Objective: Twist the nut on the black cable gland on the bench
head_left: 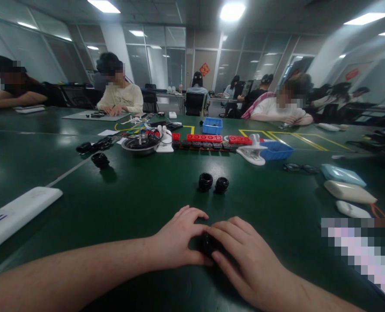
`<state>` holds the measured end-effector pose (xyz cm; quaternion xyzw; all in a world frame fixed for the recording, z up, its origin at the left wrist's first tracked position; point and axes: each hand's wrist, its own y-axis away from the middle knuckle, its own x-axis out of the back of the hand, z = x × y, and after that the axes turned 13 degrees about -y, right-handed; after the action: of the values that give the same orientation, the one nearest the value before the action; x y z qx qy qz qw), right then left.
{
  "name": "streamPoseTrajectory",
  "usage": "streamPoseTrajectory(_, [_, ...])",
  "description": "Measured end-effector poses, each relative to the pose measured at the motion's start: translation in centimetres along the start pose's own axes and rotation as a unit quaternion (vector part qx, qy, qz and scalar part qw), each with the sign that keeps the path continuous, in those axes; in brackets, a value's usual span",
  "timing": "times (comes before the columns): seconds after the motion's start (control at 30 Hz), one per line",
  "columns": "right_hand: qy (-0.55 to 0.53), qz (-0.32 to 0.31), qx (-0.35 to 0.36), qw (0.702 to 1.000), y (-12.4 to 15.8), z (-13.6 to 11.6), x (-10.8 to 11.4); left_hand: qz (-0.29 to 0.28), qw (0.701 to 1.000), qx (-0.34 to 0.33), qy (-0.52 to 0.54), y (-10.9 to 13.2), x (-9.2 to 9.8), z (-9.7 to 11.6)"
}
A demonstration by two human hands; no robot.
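Just in front of me, a small black cable gland [208,244] is at the table, mostly covered by my fingers. My right hand [249,255] closes on it with thumb and fingertips. My left hand [176,236] curves around its left side, thumb and fingers apart; whether it touches the part is hard to see. Two more black cable glands, a left one [205,182] and a right one [222,185], stand upright just beyond my hands. Another black cable gland [100,160] lies farther off to the left.
A white box-like bar [23,216] lies at left. Across the middle stand a metal bowl [140,145], a red-and-black strip [203,141], a white clamp [253,151] and blue bins [212,125]. Glasses [300,167] and pouches [348,190] lie right. Several people sit beyond.
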<state>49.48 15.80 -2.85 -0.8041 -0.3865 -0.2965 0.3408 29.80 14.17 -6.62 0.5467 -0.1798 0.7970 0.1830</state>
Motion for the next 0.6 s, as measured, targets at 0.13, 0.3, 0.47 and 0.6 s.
streamPoseTrajectory(0.13, [-0.015, -0.019, 0.013, 1.000, -0.01, -0.22, 0.39, -0.006, 1.000, 0.001, -0.006, -0.07, 0.23, 0.19])
streamPoseTrajectory(0.3, [-0.022, -0.058, 0.018, 0.998, -0.23, -0.43, 0.53, -0.006, 1.000, 0.004, -0.015, -0.12, 0.23, 0.24])
streamPoseTrajectory(0.47, [-0.036, -0.110, 0.037, 0.993, -0.30, -0.93, 0.68, 0.002, 1.000, -0.005, -0.022, -0.05, 0.03, 0.03])
streamPoseTrajectory(0.6, [-0.047, -0.127, 0.050, 0.990, -0.09, -0.99, 0.90, -0.005, 1.000, 0.001, -0.018, -0.07, 0.09, 0.05])
